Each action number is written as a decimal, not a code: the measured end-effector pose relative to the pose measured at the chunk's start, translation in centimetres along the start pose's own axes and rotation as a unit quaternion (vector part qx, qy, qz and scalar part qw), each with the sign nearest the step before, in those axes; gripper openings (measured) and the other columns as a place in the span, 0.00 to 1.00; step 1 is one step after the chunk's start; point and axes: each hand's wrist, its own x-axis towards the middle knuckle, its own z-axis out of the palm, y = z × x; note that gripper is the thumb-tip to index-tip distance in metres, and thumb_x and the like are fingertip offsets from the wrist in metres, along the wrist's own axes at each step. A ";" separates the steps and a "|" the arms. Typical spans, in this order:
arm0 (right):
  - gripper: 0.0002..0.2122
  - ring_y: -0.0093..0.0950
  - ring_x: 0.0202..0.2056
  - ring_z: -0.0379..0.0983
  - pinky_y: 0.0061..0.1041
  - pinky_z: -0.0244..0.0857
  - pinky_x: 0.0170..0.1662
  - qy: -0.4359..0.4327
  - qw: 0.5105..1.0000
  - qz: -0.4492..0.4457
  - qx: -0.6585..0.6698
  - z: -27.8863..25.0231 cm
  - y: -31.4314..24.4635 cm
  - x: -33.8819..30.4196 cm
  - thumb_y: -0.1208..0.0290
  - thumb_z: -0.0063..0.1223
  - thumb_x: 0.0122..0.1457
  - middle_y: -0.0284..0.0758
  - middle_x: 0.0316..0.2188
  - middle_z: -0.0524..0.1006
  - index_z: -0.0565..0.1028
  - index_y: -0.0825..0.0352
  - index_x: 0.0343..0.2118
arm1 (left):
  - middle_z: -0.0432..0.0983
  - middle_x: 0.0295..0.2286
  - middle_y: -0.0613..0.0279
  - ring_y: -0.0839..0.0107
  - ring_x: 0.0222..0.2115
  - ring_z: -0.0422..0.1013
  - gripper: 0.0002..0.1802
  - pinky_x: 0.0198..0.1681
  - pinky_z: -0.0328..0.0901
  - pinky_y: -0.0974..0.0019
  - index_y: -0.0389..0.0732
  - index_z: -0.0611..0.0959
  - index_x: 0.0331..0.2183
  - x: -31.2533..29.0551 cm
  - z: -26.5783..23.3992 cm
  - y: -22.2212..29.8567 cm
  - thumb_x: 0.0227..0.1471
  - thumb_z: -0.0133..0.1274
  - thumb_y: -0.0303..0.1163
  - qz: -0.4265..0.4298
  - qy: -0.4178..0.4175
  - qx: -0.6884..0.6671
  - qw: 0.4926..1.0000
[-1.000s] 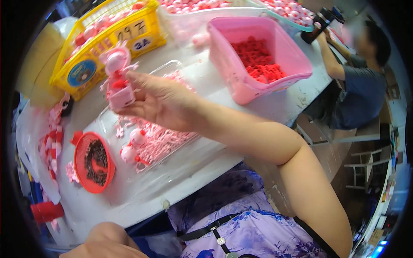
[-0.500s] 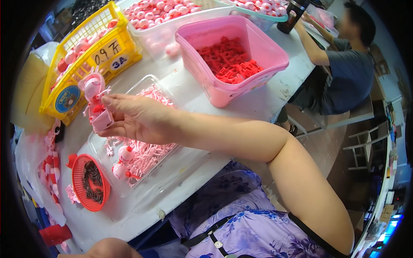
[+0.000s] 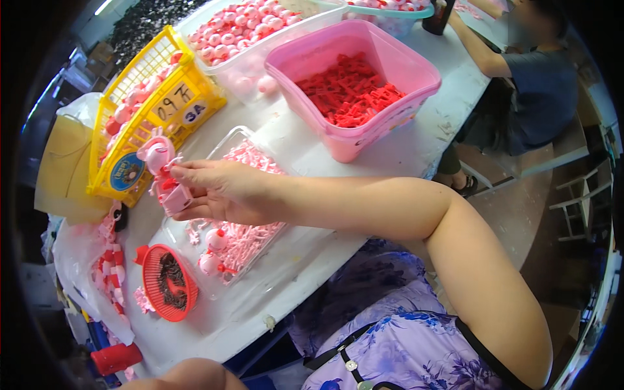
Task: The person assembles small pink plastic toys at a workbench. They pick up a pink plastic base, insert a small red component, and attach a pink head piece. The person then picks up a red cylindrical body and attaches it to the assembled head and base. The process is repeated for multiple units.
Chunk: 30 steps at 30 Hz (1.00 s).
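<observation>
Left hand: out of view; state of its fingers cannot be told.

Counter (image 3: 224,331), white: its near edge runs just past the person's lap. Any small part knocked this way could drop to the floor.

Red cup (image 3: 117,359): lying on its side by the counter's left edge; might roll if bumped.

Red basket (image 3: 169,312): round, holding small dark pieces. A low, leftward sweep of the arm could tip it and scatter them.

Tray (image 3: 231,135): clear, shallow, heaped with thin pink parts; two balls (image 3: 216,239) rest at its left side. The right forearm crosses above; a dipping wrist might drag parts out.

Right hand (image 3: 227,188): thumb and fingers pinching the toy by one side.

Toy (image 3: 168,175): pink, red at its middle, held up between tray and yellow basket. With the far side seemingly unsupported, a slack pinch could let it turn or fall; a hard squeeze could spring a loosely seated piece.

Yellow basket (image 3: 207,94): just behind the toy; contact cannot be told. A push farther might knock the toy's head against it.

Pink bin (image 3: 351,140): red parts, well clear of the fingers; little risk.
</observation>
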 end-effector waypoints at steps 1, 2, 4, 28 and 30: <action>0.18 0.28 0.44 0.71 0.30 0.68 0.51 -0.010 1.000 0.002 0.000 0.2 0.1 0.1 0.64 0.45 0.64 0.38 0.45 0.71 0.62 0.68 0.52 | 0.78 0.37 0.68 0.73 0.35 0.73 0.06 0.46 0.64 0.59 0.41 0.84 0.32 0.1 -0.8 0.7 0.53 0.53 0.28 -0.035 -0.045 -0.009 0.998; 0.19 0.29 0.46 0.70 0.31 0.67 0.52 0.000 1.000 -0.001 -0.012 -0.1 -0.3 -0.3 0.64 0.45 0.63 0.37 0.46 0.70 0.61 0.68 0.53 | 0.78 0.37 0.65 0.72 0.35 0.74 0.08 0.45 0.65 0.58 0.39 0.84 0.31 0.5 -2.0 0.7 0.54 0.51 0.29 -0.069 -0.095 -0.031 0.993; 0.20 0.28 0.47 0.70 0.31 0.66 0.53 0.006 1.000 -0.009 -0.018 -0.2 -0.7 -0.8 0.63 0.45 0.63 0.37 0.47 0.70 0.60 0.68 0.54 | 0.73 0.26 0.63 0.71 0.27 0.71 0.02 0.35 0.68 0.63 0.39 0.79 0.29 1.7 -3.3 0.9 0.49 0.53 0.25 -0.109 -0.140 0.014 0.984; 0.19 0.29 0.48 0.71 0.29 0.66 0.54 -0.048 0.997 0.054 -0.040 2.0 -1.1 -1.3 0.68 0.46 0.63 0.39 0.48 0.70 0.61 0.71 0.53 | 0.74 0.27 0.65 0.80 0.27 0.71 0.16 0.34 0.65 0.75 0.39 0.82 0.40 -1.2 -9.3 -3.3 0.45 0.59 0.21 -0.215 0.235 0.652 0.688; 0.20 0.30 0.50 0.69 0.31 0.65 0.56 -0.050 0.996 0.053 -0.044 1.8 -1.1 -1.2 0.68 0.46 0.63 0.40 0.49 0.68 0.59 0.71 0.55 | 0.75 0.26 0.63 0.78 0.26 0.72 0.17 0.32 0.66 0.74 0.39 0.82 0.40 -1.5 -9.9 -3.5 0.43 0.60 0.22 -0.200 0.234 0.644 0.701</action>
